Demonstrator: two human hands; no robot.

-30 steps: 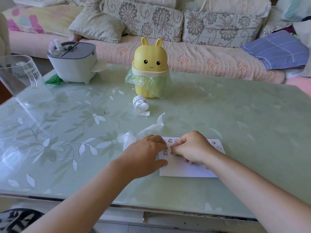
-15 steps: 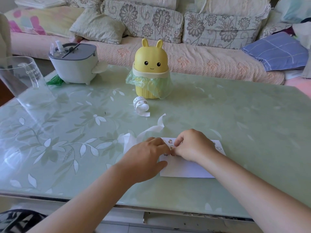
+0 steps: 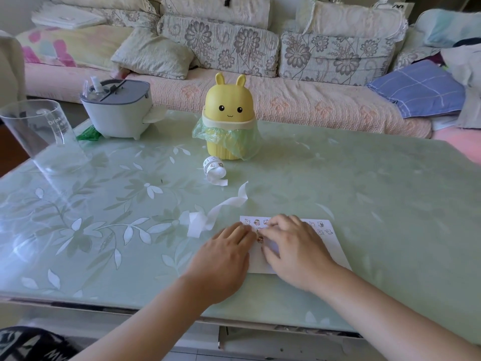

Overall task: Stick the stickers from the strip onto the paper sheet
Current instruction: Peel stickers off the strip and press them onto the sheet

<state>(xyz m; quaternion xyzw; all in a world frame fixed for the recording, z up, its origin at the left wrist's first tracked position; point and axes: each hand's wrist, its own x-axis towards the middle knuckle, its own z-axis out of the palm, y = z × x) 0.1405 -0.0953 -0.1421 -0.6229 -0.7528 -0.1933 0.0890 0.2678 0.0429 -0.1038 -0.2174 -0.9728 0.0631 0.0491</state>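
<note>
Sofa (image 3: 286, 105): runs along the far side at 12 o'clock, with floral cushions and a folded blue cloth (image 3: 419, 92) at 2 o'clock.
Worktop (image 3: 364, 191): pale green glass with a white leaf pattern on its left half.
Grey container (image 3: 117, 113): stands at 10 o'clock near the far edge.
Clear cup (image 3: 44, 136): upright at 9 o'clock, by the left edge.
Yellow bunny bin (image 3: 229, 118): at 12 o'clock, lined with a green bag.
Paper sheet (image 3: 335, 246): lies flat at 6 o'clock near the front edge.
Right hand (image 3: 294, 251): released, its spread fingers pressing flat on the sheet's middle.
Left hand (image 3: 223, 261): released, fingers stretched out over the sheet's left edge, tips just beside the right hand's.
Backing strip (image 3: 216, 212): a white curl at 10 o'clock from the sheet, just beside its corner.
Sticker roll (image 3: 214, 168): at 6 o'clock from the bin, near it, tail unrolled.
Stickers (image 3: 256, 222): small pictures along the sheet's far edge; one more (image 3: 259, 238) sits between the two hands' fingertips.
</note>
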